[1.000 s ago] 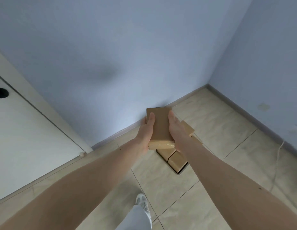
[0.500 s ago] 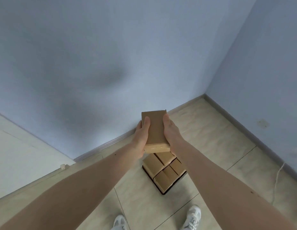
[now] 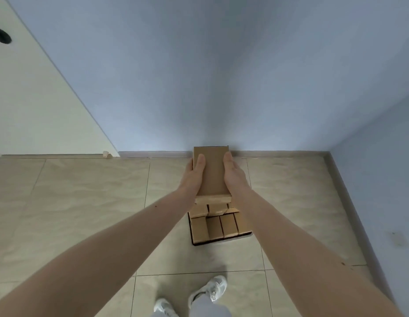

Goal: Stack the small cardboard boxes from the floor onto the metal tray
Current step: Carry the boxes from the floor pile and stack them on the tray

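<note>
Now squared up to the wall, with the tray (image 3: pixel 221 243) straight ahead instead of slanted as it was a moment ago, and both shoes (image 3: pixel 208 291) in sight near the bottom. On the far left, a white door (image 3: pixel 27 99) back in sight. Then the left hand (image 3: pixel 192 179), curled round the left side of the held box (image 3: pixel 211 175), thumb lying on top. In the middle, the box held flat in the air, above the far end of the tray and not touching the stacked boxes (image 3: pixel 218 223) below. Then the right hand (image 3: pixel 235 177), gripping the right side the same way. Lined up well now, so probably ready to go down next. Looks safest to lower slowly and set the box flat on the pile, since a bump could knock the lower boxes crooked.
</note>
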A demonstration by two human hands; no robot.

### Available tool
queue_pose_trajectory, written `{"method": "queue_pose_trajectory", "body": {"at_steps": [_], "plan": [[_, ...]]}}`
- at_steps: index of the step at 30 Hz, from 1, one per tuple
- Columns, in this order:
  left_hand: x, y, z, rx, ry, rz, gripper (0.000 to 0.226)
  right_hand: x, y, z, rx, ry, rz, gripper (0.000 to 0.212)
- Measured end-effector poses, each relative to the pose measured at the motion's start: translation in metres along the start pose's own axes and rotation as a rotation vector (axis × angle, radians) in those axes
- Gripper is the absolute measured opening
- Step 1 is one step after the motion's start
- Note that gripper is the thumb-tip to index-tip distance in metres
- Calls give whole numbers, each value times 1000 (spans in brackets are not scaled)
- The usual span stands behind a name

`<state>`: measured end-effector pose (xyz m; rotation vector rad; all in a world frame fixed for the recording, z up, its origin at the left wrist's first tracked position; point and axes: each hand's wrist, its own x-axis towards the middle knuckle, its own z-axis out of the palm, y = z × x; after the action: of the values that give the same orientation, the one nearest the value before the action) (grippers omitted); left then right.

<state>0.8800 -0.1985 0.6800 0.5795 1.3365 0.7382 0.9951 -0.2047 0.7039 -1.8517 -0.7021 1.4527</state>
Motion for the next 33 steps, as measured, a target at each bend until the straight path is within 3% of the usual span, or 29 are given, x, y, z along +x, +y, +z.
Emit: {"method": "queue_pose_trajectory", "body": {"at_steps": [4, 6, 11, 16, 19, 22, 25, 30, 33], "plan": [[-9, -22, 11, 48, 24, 7, 101, 0, 19, -16, 25, -19, -10, 55], [-9, -36, 14, 47, 25, -1, 112, 0, 34, -22, 31, -16, -18, 54], [-4, -84, 23, 75, 42, -41, 112, 10, 87, -37, 48, -4, 19, 55], [14, -134, 31, 27, 59, -75, 113, 39, 138, -48, 36, -23, 36, 31], [46, -176, 39, 1, 98, -111, 120, 70, 171, -54, 4, -66, 36, 37], [79, -216, 50, -23, 104, -123, 111, 110, 213, -62, -31, -81, 8, 45], [110, -264, 58, -40, 103, -139, 78, 146, 263, -70, -70, -98, 30, 52], [167, -345, 63, -18, 101, -212, 61, 209, 348, -80, -111, -89, 78, 63], [202, -376, 52, 114, 92, -224, 53, 243, 391, -77, -152, -93, 86, 62]]}}
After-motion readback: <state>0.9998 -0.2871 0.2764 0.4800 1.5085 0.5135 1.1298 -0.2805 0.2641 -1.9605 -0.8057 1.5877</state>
